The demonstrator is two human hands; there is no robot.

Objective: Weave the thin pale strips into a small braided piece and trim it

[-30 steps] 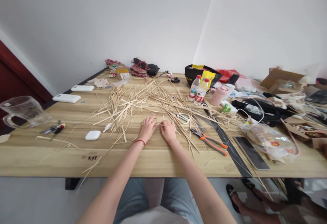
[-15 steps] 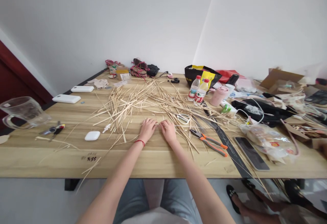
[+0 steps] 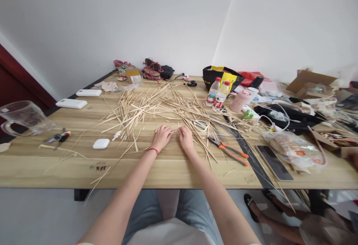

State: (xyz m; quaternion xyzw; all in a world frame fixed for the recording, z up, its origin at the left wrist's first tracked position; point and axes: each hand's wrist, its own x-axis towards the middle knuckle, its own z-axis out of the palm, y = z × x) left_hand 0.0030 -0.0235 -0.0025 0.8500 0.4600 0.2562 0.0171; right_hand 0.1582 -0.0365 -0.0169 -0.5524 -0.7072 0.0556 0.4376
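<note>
The left hand (image 3: 162, 137) and the right hand (image 3: 185, 137) are close together just in front of the heap of strips (image 3: 137, 112), knuckles up and fingers bent nearly closed. Each pinches a thin strip (image 3: 175, 131), pale and straw-coloured, and a short, narrow piece of it shows in the small gap between the fingertips. I can't make out its ends from here. The heap itself is a loose tangle of flat, light wooden-looking lengths, lying on the surface (image 3: 167, 174) beyond the hands. White-handled scissors (image 3: 200, 125) lie at the heap's right side, and orange-handled pliers (image 3: 228, 151) rest to its right, nearer the front edge. A white case (image 3: 101, 144) sits to the heap's left. Two bottles (image 3: 213, 92) stand upright to the heap's right, towards the wall, and a clear jug (image 3: 25, 118) is well off to its left.
</note>
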